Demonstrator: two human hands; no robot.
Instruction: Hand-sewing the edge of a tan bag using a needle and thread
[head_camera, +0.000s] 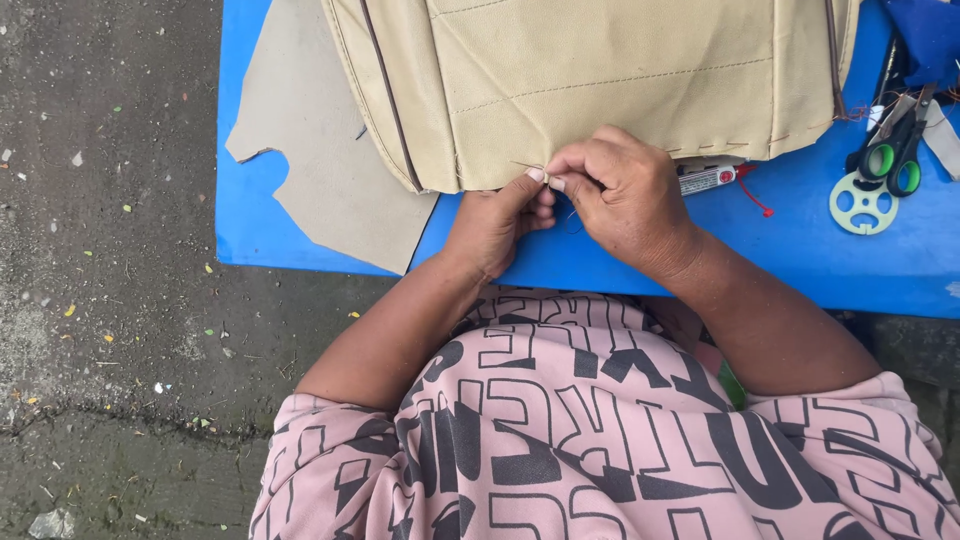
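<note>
A: What are the hands working on?
B: A beige padded cover (600, 80), stitched in panels with dark piping along its left edge. It is lying on the blue table (850, 260), with its near edge hanging right over the hands.

A: Grip?
B: The left hand (497, 222) is pinching the cover's lower edge, thumb up against it. The right hand (622, 190) is closing thumb and forefinger narrowly on something thin at that same edge. It looks like a needle (527, 166), but it's too small to be sure. The fingertips of the two hands are nearly touching.

A: Any containers or packages?
B: No containers are showing. A small white and red object (708, 179) is peeking out from under the cover, just right of the right hand; a red cord is trailing off it.

A: What else?
B: A flat beige cut piece (320, 150) is lying to the left, overhanging the table's near edge. Scissors with green-lined handles (893, 155) are sitting far right, and a pale green ring-shaped disc (862, 205) is just below them. Dark blue fabric (925, 35) is filling the top right corner. Grey pavement (110, 250) is showing on the left.
</note>
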